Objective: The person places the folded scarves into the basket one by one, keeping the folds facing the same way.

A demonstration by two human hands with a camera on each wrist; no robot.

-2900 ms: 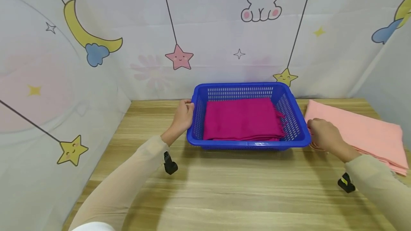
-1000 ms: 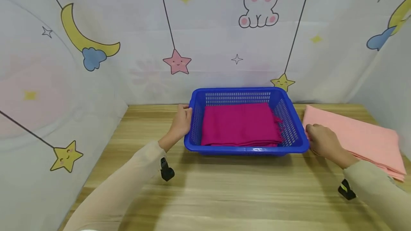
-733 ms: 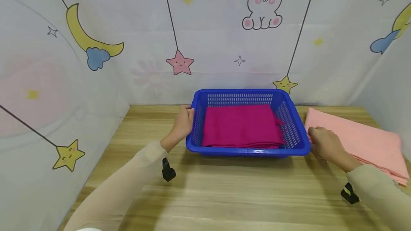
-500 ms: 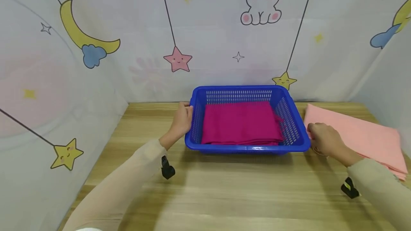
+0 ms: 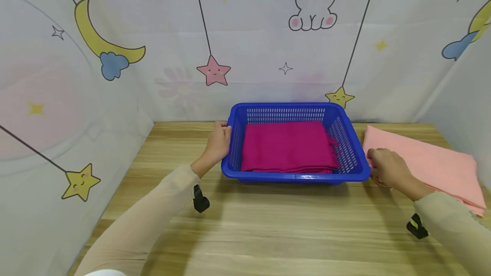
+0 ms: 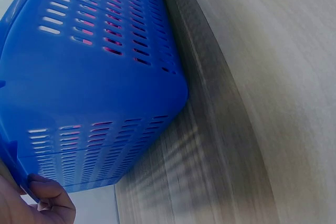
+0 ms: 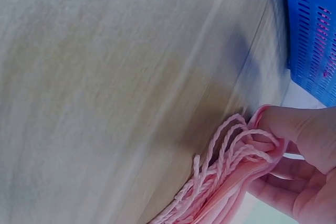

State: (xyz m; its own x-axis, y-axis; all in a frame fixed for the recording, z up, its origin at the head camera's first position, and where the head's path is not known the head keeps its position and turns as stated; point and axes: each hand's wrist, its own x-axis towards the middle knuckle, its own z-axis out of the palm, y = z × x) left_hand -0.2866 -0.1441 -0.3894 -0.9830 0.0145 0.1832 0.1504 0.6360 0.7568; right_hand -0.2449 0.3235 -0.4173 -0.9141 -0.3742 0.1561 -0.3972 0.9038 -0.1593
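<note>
A blue plastic basket (image 5: 295,177) with slotted walls stands near the back of the wooden table. Inside it lies a folded magenta scarf (image 5: 287,146), its fringe toward the right wall. My left hand (image 5: 218,142) grips the basket's left rim, thumb and curled fingers around the edge in the left wrist view. To the right of the basket lies a folded pink scarf (image 5: 429,161). My right hand (image 5: 389,167) pinches the fringed left end of this scarf, thumb on one side and fingers on the other; twisted tassels (image 7: 231,156) hang below the thumb in the right wrist view.
The wooden table (image 5: 291,229) reaches back to a white cloth backdrop (image 5: 253,33) printed with stars, a moon and a rabbit. Similar cloth walls close off both sides. A small black camera sits at each wrist.
The whole head view has shifted slightly. Both hands keep their places on the basket rim and the pink scarf; neither basket nor scarves have visibly moved on the table.
</note>
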